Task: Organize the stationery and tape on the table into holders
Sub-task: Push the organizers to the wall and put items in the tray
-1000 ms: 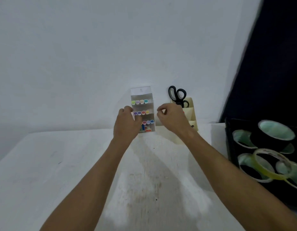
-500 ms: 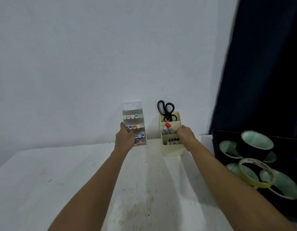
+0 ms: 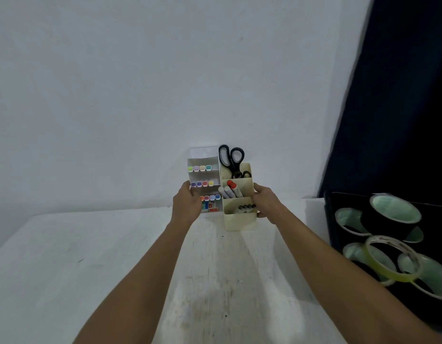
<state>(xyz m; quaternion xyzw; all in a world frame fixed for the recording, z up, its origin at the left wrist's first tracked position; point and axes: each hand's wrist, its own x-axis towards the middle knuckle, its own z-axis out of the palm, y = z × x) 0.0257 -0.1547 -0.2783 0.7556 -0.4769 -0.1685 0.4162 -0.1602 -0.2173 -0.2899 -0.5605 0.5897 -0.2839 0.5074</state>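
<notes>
On a scuffed white table (image 3: 96, 256) against a pale bare wall (image 3: 140, 83), the left hand (image 3: 186, 203) grips a clear tiered marker rack (image 3: 203, 162); the right hand (image 3: 266, 202) clasps a cream compartmented holder (image 3: 239, 219) touching it.

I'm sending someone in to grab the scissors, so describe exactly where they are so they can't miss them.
Go to the far edge of the white table, against the wall, where two holders stand side by side. The scissors stand in the rearmost compartment of the cream holder, the one on the right. Their black loop handles stick up above everything else, unlike the markers in the compartment in front.
</notes>
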